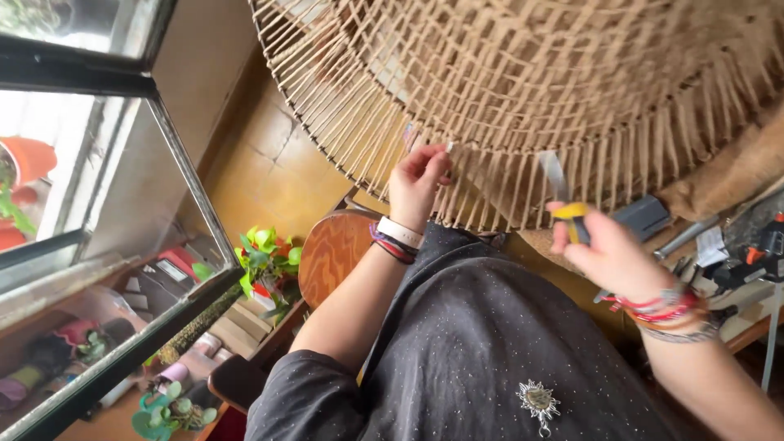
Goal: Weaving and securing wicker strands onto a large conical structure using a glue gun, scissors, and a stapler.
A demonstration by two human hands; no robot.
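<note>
Working the lower rim of a big woven cord frame (pixel 523 90), seen from your head camera.

Your left hand (pixel 418 181) sits at about 11 o'clock from your lap, fingers curled and pinching a cord end right at the frame's dark rim, where the cords wrap the wire. Your right hand (pixel 608 255), at 2 o'clock and well apart from the left, is closed around a yellow-handled cutter (pixel 569 214) whose blurred blade points up toward the hanging cords, just short of the rim. Between your hands the rim edge runs free, with open room below it over your dark dress. At 3 o'clock a cluttered bench (pixel 735 269) of tools crowds your right wrist; at 9 o'clock stand a round wooden stool (pixel 331 253) and potted plants (pixel 265 253).
</note>
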